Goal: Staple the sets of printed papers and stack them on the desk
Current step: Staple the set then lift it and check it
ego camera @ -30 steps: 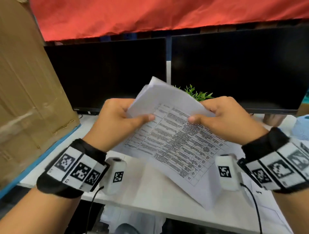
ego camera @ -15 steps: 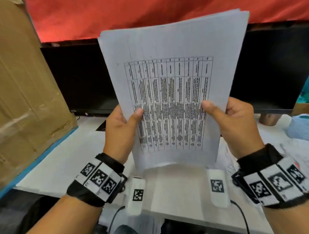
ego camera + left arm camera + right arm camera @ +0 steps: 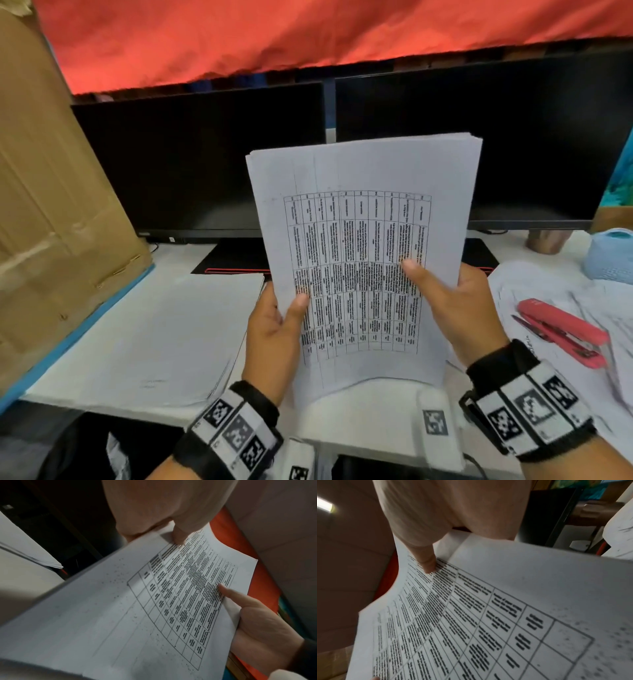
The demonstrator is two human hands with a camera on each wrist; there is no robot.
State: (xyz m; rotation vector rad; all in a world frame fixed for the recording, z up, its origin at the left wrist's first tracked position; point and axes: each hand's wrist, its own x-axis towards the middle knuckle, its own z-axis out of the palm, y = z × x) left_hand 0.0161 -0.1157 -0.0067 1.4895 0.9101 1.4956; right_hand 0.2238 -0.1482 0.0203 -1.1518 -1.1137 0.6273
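Observation:
I hold a set of printed papers (image 3: 363, 240) upright in front of me, its bottom edge resting bent on the white desk (image 3: 376, 418). The top sheet shows a printed table (image 3: 180, 601) (image 3: 471, 622). My left hand (image 3: 274, 329) grips the set's left edge, thumb on the front. My right hand (image 3: 455, 305) grips the right edge, thumb pressed on the table. A stack of papers (image 3: 154, 339) lies flat on the desk to the left. A red stapler (image 3: 561, 330) lies on loose sheets at the right.
Two dark monitors (image 3: 205, 164) stand behind the papers. A cardboard box (image 3: 51, 205) leans at the left. A pale blue basket (image 3: 613, 253) and a small copper-coloured pot (image 3: 544, 240) sit at the far right. Loose papers (image 3: 548, 291) cover the right side of the desk.
The papers went from slanted to upright, then dropped lower until their bottom edge met the desk. The view now looks further down, showing the stack at the left and the stapler.

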